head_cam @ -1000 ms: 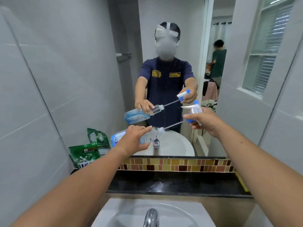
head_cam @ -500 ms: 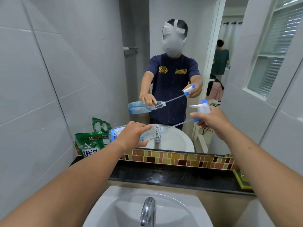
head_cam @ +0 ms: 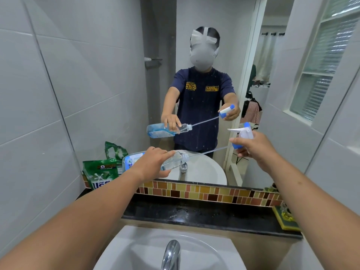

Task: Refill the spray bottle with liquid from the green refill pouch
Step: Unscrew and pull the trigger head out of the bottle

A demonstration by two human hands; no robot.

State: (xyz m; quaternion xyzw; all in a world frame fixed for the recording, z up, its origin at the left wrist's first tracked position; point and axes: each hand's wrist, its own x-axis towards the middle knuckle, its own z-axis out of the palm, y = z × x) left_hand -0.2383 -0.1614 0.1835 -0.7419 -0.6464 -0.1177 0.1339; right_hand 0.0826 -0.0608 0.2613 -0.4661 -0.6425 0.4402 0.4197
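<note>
My left hand (head_cam: 151,164) grips a clear spray bottle (head_cam: 175,161) lying almost on its side, neck pointing right, with a little blue liquid inside. My right hand (head_cam: 255,146) holds the white and blue spray head (head_cam: 242,134), pulled out to the right. Its thin dip tube (head_cam: 210,151) stretches between the head and the bottle's open neck. The green refill pouch (head_cam: 100,173) stands on the black counter at the left, against the mirror.
A white basin (head_cam: 136,248) with a chrome tap (head_cam: 171,254) sits below my arms. A black counter ledge (head_cam: 204,213) and a mosaic tile strip run under the mirror (head_cam: 194,55), which reflects me. A yellow-green sponge (head_cam: 285,218) lies on the ledge at the right.
My right hand has drawn the spray head further right and up, so more of the dip tube is out of the bottle. My view has dropped slightly toward the basin.
</note>
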